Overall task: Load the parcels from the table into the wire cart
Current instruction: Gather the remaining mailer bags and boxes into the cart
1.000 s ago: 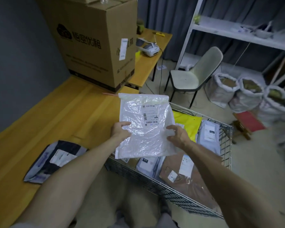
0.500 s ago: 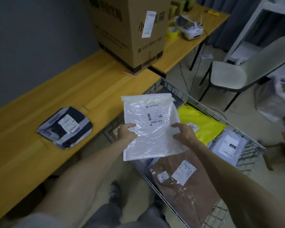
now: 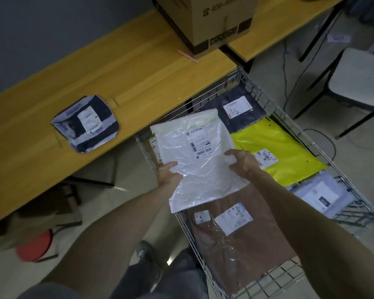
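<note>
A white plastic parcel (image 3: 198, 156) with a barcode label hangs flat over the wire cart (image 3: 261, 98). My left hand (image 3: 167, 174) grips its left edge and my right hand (image 3: 241, 162) grips its right edge. The cart holds several parcels: a dark one (image 3: 240, 113) at the far end, a yellow one (image 3: 279, 149), a brown one (image 3: 240, 240) nearest me and a grey-white one (image 3: 321, 196) at the right. One dark parcel with grey flaps (image 3: 85, 123) lies on the wooden table (image 3: 127, 83).
A large cardboard box (image 3: 205, 20) stands at the table's far end, with a thin pink stick (image 3: 187, 55) beside it. A white chair (image 3: 358, 78) stands right of the cart. A red stool (image 3: 36, 246) sits under the table. Cables run across the floor.
The view has tilted down toward the cart. Both hands have carried the white parcel lower, over the parcels in the cart. The dark parcel on the table has not moved.
</note>
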